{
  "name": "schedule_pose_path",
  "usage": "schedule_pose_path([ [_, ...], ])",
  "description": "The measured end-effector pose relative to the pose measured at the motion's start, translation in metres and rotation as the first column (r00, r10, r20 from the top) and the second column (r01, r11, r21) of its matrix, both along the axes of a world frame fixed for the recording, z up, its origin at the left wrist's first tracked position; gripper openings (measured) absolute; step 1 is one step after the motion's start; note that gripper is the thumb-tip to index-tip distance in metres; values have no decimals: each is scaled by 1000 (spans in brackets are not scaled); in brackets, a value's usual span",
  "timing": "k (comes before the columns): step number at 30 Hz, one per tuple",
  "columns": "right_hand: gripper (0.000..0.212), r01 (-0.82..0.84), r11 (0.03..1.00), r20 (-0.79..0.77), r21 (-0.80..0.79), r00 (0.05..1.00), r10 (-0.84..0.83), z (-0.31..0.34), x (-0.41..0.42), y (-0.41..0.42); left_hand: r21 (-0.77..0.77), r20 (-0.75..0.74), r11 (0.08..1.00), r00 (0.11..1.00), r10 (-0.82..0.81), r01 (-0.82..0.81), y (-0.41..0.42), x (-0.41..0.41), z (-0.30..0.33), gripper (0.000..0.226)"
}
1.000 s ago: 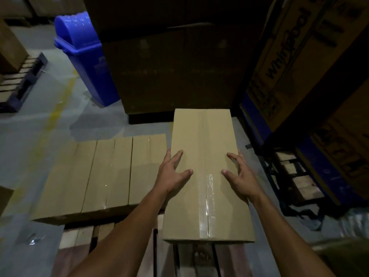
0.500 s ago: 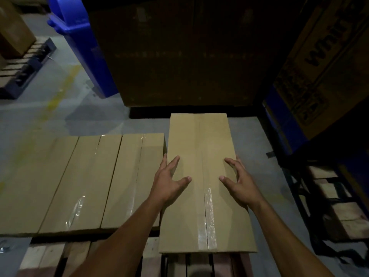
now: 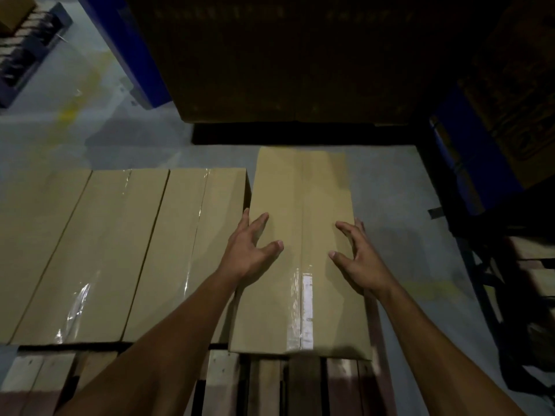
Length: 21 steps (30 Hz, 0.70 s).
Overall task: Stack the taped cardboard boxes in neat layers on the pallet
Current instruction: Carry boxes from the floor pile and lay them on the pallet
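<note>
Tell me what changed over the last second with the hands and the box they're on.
Little changed. The box now sits lower against the neighbouring row of boxes than a second ago, its top closer to level with theirs; much of the apparent shift is the camera tilting down. Nothing was taken hold of or let go. The left hand and right hand stay spread on its top, either side of the taped seam, over the pallet.

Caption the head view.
Both hands set a long taped cardboard box beside the row on the wooden pallet.
</note>
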State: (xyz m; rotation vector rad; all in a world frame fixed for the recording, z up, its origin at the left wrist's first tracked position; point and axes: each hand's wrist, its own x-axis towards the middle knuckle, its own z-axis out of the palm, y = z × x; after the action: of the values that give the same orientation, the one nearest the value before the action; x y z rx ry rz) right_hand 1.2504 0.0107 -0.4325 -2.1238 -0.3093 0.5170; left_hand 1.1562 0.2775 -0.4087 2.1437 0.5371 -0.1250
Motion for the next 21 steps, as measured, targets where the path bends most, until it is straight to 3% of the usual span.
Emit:
schedule_pose_path([
  [8, 73, -55, 986, 0, -157, 998, 56, -53, 23, 10, 2, -5, 1000, 1000, -2, 2, 9, 10, -44, 76],
  [13, 73, -103, 983, -56, -152, 994, 95, -71, 22, 20, 9, -79, 1000, 997, -3, 3, 21, 7, -71, 81],
  [16, 89, -114, 968, -74, -224, 992, 100, -87, 8, 28, 55, -135, 994, 987, -88, 96, 22, 1, -86, 86],
  [21, 123, 42, 977, -135, -208, 988, -71, -168, -4, 5, 150, -153, 972, 975, -160, 183, 24, -33, -105, 98],
])
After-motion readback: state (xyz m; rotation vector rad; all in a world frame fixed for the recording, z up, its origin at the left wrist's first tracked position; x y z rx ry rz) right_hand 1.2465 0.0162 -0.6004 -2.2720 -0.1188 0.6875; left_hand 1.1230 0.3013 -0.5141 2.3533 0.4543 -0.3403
